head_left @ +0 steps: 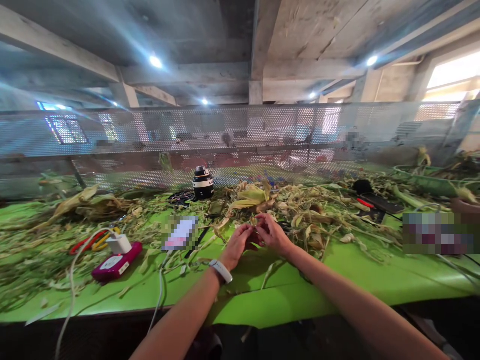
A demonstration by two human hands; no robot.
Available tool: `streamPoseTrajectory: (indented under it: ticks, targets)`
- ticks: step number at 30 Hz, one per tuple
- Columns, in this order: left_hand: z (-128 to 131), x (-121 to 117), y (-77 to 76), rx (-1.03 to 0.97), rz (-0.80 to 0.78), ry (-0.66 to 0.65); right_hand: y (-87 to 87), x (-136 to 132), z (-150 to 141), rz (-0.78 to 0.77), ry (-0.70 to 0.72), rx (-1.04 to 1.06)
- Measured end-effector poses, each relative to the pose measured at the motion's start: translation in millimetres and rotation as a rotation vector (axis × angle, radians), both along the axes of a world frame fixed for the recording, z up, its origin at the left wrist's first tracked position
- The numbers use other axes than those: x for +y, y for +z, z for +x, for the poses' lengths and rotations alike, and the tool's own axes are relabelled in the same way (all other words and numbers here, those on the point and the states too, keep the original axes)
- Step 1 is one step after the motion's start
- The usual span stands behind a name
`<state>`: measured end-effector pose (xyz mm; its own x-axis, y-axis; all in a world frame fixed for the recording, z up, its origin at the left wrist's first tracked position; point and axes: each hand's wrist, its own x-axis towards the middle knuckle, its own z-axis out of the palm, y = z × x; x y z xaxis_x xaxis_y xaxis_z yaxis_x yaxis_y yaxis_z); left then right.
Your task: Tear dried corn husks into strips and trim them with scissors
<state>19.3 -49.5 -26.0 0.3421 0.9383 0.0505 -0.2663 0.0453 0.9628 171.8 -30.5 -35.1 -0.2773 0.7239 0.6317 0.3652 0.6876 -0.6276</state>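
My left hand [239, 242] and my right hand [275, 236] meet fingertip to fingertip above the green tabletop [240, 312]. Both are closed in a pinch. Between them shows a small yellowish-brown bit of plant [254, 220], too little of it visible to name further. Just beyond my fingers lies a heap of dry corn husks [300, 212], with a larger yellow-green corn husk [249, 197] on top. A pale wristband [222, 271] circles my left wrist. To the left of my hands is a phone [181, 233] with a lit, blurred screen and a white cable.
A black bottle [203, 184] stands before the perforated metal screen [232, 130]. On the left are a magenta power box [117, 262] with a white charger [119, 244] and red-and-orange-handled scissors or pliers [98, 241]. A green basket [431, 181] and another person's hand [465, 206] are at right.
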Motion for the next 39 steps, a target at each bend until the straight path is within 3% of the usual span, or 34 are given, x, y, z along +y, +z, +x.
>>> streamPoseTrajectory:
  ticks: [8, 14, 23, 30, 39]
  targets:
    - [2.4, -4.6, 3.9, 0.031, 0.055, -0.011, 0.5, 2.5, 3.0, -0.132, 0.095, 0.069]
    - [0.1, -0.9, 4.9, -0.053, 0.005, 0.06, 2.3, 4.0, 9.5, 0.024, -0.016, -0.002]
    - [-3.1, 5.3, 3.3, -0.217, -0.18, -0.067, 2.5, 2.8, 11.5, 0.288, -0.048, -0.182]
    - [-0.9, -1.0, 2.4, -0.147, -0.118, -0.056, 4.6, -1.8, 5.3, 0.195, -0.19, -0.199]
    - [3.8, -8.8, 7.3, -0.019, 0.071, -0.049, 5.9, -2.9, 3.0, 0.059, -0.152, -0.043]
